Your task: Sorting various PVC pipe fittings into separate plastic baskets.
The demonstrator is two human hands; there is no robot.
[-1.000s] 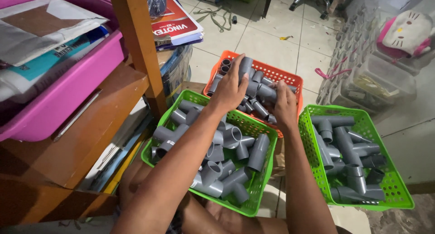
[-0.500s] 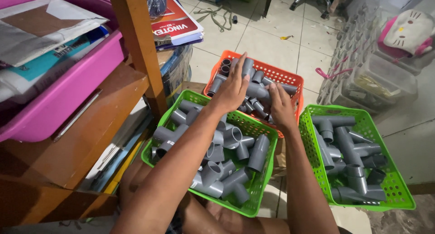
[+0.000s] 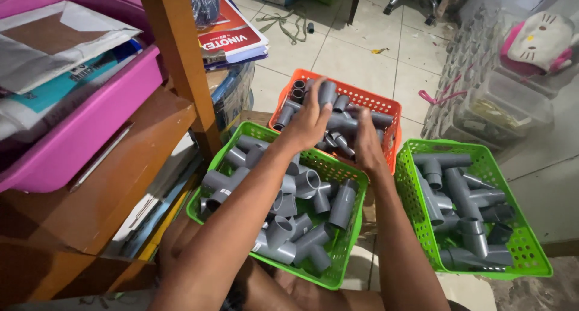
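Both my hands reach into an orange basket (image 3: 391,109) filled with several grey plastic pipe fittings. My left hand (image 3: 310,119) holds a grey pipe fitting (image 3: 327,93) upright above the pile. My right hand (image 3: 367,143) rests among the fittings in the same basket, gripping another grey piece (image 3: 344,125) that is partly hidden by my fingers. Under my forearms stands a green basket (image 3: 260,131) heaped with grey tee and elbow fittings (image 3: 298,211).
A second green basket (image 3: 532,251) with grey fittings sits at the right. A wooden shelf post (image 3: 175,58) and a pink tub (image 3: 90,130) with papers are at the left. Clear plastic boxes (image 3: 500,106) and a white plush toy (image 3: 540,41) lie at the right on the tiled floor.
My left hand has lifted its fitting slightly and shifted over the orange basket. My right hand has slid a little lower among the pieces.
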